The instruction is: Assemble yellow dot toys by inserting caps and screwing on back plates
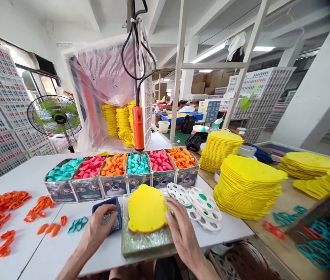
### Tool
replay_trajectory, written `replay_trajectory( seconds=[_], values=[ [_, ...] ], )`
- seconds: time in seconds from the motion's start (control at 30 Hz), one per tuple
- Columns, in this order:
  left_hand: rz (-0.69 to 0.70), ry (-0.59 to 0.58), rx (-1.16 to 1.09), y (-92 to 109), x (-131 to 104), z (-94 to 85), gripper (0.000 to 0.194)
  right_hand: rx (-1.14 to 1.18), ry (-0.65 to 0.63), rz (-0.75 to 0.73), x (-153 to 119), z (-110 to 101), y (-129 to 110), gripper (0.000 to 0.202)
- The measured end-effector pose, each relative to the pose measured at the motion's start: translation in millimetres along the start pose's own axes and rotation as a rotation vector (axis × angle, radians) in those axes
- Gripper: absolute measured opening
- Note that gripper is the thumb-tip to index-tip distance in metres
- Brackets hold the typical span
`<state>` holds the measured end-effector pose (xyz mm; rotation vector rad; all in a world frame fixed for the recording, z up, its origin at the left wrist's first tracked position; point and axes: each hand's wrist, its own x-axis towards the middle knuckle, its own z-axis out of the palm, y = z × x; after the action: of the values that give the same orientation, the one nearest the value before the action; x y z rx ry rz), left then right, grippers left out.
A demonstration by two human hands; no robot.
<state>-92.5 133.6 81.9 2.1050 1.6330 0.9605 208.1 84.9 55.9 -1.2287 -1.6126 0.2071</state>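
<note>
A yellow plastic piece [147, 208], round with small bumps at its rim, lies flat on a plastic-wrapped block [150, 249]. My right hand [184, 231] is beside its right edge, fingers stretched out and spread, fingertips touching the rim. My left hand [102, 223] reaches into a dark blue tray [119, 206] of small metal parts that look like screws [106, 218]. Its fingers and thumb bend together there; whatever they hold is too small to make out. Over the bins hangs an orange electric screwdriver [138, 128], bit down, with neither hand on it.
Behind the block stands a row of bins [114, 186] with teal, pink and orange parts. White perforated discs [206, 208] lie to the right, near tall yellow stacks [248, 186]. Orange pieces [1, 206] and a teal frame piece [78, 224] lie left. A fan [55, 116] stands behind.
</note>
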Motion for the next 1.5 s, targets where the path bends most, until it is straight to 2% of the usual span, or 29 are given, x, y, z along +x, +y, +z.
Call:
replay_trajectory(
  seconds=[0.1, 0.23, 0.37, 0.57, 1.0, 1.13, 1.27, 1.5],
  values=[
    [0.011, -0.069, 0.18, -5, -4, -8.7, 0.026, 0.022, 0.023, 0.02, -2, 5, 1, 0.032],
    [0.002, -0.294, 0.543, 0, -6, -12.6, 0.029, 0.02, 0.035, 0.035, -5, 8, 5, 0.033],
    [-0.001, -0.372, 0.603, 3, -1, -11.4, 0.02, 0.01, 0.031, 0.034, -6, 9, 6, 0.033],
    [0.029, -0.413, 0.663, 3, 10, -8.3, 0.014, 0.017, 0.027, 0.048, -8, 10, 8, 0.033],
    [0.009, -0.354, 0.674, 12, 13, -4.2, 0.03, -0.014, 0.064, 0.002, -6, 10, 7, 0.033],
    [-0.009, -0.365, 0.661, 11, 12, -4.9, 0.023, -0.014, 0.071, 0.0, -6, 11, 8, 0.033],
    [-0.006, -0.428, 0.649, 7, 13, -5.0, 0.013, -0.002, 0.06, 0.018, -7, 11, 8, 0.032],
    [-0.005, -0.43, 0.592, 3, 12, -2.4, 0.021, 0.0, 0.061, 0.002, -7, 11, 9, 0.031]
  ],
)
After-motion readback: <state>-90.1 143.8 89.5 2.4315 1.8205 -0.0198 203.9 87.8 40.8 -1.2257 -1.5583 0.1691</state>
